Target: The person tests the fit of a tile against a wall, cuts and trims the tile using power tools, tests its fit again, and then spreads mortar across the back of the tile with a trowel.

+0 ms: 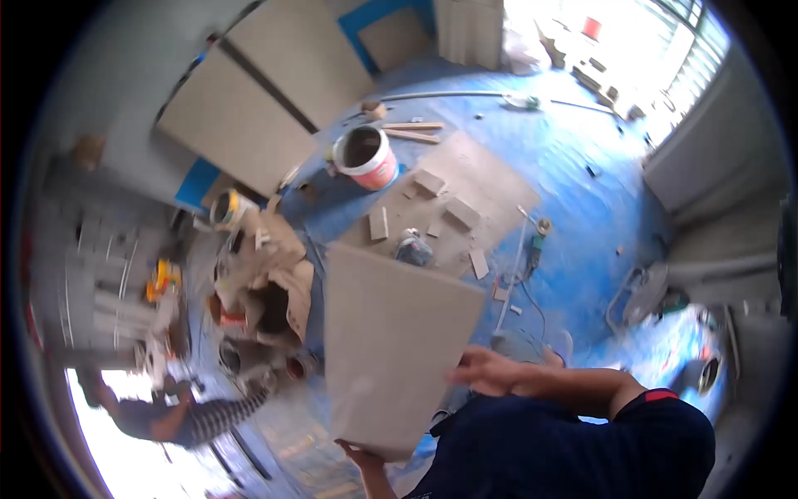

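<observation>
A large beige tile (391, 333) stands tilted in front of me, its broad face toward the camera. My left hand (362, 456) grips the tile at its lower left corner, fingers wrapped under the bottom edge. At the right edge of the tile is my right hand (489, 372), slightly blurred, with its fingers bent over that edge. Beyond the tile's top lies a brown board (490, 170) on the floor, bearing several cut tile pieces (461, 213) and a dark plastic bag (413, 248).
A white bucket (368, 158) stands past the board. Open paper sacks (287, 303) crowd the left side. A corded power tool (537, 248) lies at the right on blue floor sheeting (582, 208). Large panels (241, 108) lean on the wall. Another person (170, 416) is at lower left.
</observation>
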### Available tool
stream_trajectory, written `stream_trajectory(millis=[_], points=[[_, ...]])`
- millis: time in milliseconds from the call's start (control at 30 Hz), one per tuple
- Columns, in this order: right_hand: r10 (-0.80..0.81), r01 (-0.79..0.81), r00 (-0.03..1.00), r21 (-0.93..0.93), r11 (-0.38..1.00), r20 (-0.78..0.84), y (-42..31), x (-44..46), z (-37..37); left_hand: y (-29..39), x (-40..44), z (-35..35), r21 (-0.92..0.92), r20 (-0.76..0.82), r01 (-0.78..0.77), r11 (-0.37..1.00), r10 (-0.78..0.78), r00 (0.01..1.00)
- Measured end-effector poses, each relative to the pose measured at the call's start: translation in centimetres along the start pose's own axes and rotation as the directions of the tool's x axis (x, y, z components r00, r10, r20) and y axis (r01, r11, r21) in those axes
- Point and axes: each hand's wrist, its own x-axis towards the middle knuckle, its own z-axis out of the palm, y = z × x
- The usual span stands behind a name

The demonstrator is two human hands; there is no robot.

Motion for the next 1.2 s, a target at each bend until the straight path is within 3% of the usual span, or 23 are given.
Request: stream_trajectory(millis=[67,133,167,233,267,300,333,400,433,467,533,600,700,733,800,867,933,1000,1067,1200], points=[[-0.12,0.12,0.993,-0.006,0.993,0.006,-2.1,4.0,4.2,5.1,6.5,1.9,0.033,0.112,0.131,0.991,-0.134,0.985],[-0.166,0.172,0.985,-0.336,0.926,0.049,-3.0,8.2,5.9,8.9,10.7,7.1,0.068,0.169,0.148,0.987,-0.157,0.973],[-0.2,0.193,0.98,-0.303,0.933,0.008,-2.8,9.5,5.9,10.0,13.1,7.6,0.109,0.213,0.173,0.979,-0.193,0.958],[-0.225,0.193,0.974,-0.543,0.817,0.007,-2.7,13.4,4.7,13.4,18.6,8.7,0.233,0.187,0.231,0.945,-0.277,0.943],[-0.217,0.19,0.976,-0.548,0.814,0.015,-2.3,16.2,3.1,14.5,20.5,10.8,0.292,0.148,0.268,0.918,-0.321,0.936],[-0.195,0.162,0.98,-0.47,0.867,-0.023,-2.0,18.7,1.5,16.4,21.5,12.7,0.422,0.077,0.226,0.878,-0.283,0.956],[-0.179,0.144,0.982,-0.385,0.912,-0.058,-2.8,21.2,0.1,19.0,24.7,12.1,0.358,0.104,0.299,0.884,-0.356,0.929],[-0.215,0.169,0.961,-0.247,0.954,-0.174,-4.9,25.7,-2.6,21.9,28.1,16.3,0.444,0.027,0.297,0.845,-0.344,0.938],[-0.085,0.081,0.984,-0.034,0.996,-0.158,-3.5,29.7,-5.0,23.4,29.6,18.5,0.487,-0.008,0.296,0.821,-0.335,0.942],[-0.098,0.1,0.978,0.001,0.995,-0.185,-4.0,31.9,-6.2,24.6,31.0,20.7,0.529,-0.034,0.296,0.795,-0.329,0.944],[-0.001,0.069,0.99,0.475,0.877,-0.141,-4.7,35.6,-9.2,26.4,33.5,24.9,0.585,-0.078,0.301,0.753,-0.317,0.945],[-0.027,0.101,0.99,0.571,0.815,-0.137,-2.9,40.2,-12.4,27.6,36.1,29.0,0.64,-0.107,0.302,0.707,-0.307,0.946],[-0.019,0.09,0.995,0.803,0.59,-0.098,1.0,48.1,-17.6,29.2,41.0,34.1,0.713,-0.135,0.305,0.632,-0.303,0.943],[-0.048,0.18,0.982,0.822,0.54,-0.184,1.9,50.0,-19.0,29.7,42.7,35.6,0.733,-0.147,0.309,0.606,-0.302,0.942],[-0.001,0.198,0.973,0.829,0.523,-0.231,5.6,53.8,-23.3,30.7,46.3,38.3,0.776,-0.167,0.316,0.546,-0.304,0.938],[0.183,0.186,0.842,0.593,0.783,-0.507,7.3,55.2,-27.4,31.5,50.3,40.8,0.806,-0.185,0.323,0.495,-0.308,0.933],[0.287,0.246,0.548,0.48,0.842,-0.786,13.7,58.0,-33.5,32.4,54.4,42.8,0.832,-0.218,0.336,0.44,-0.297,0.93],[0.315,0.162,0.255,0.362,0.918,-0.914,14.4,57.7,-37.1,32.8,58.2,43.9,0.862,-0.307,0.394,0.32,-0.29,0.907],[0.147,-0.125,0.025,0.143,0.982,-0.989,17.8,60.1,-42.3,31.6,62.1,44.9,0.884,-0.341,0.411,0.223,-0.294,0.893],[-0.104,-0.309,-0.114,-0.064,0.949,-0.988,20.9,65.9,-49.8,25.8,69.4,44.6,0.921,-0.308,0.369,0.125,-0.347,0.886]])
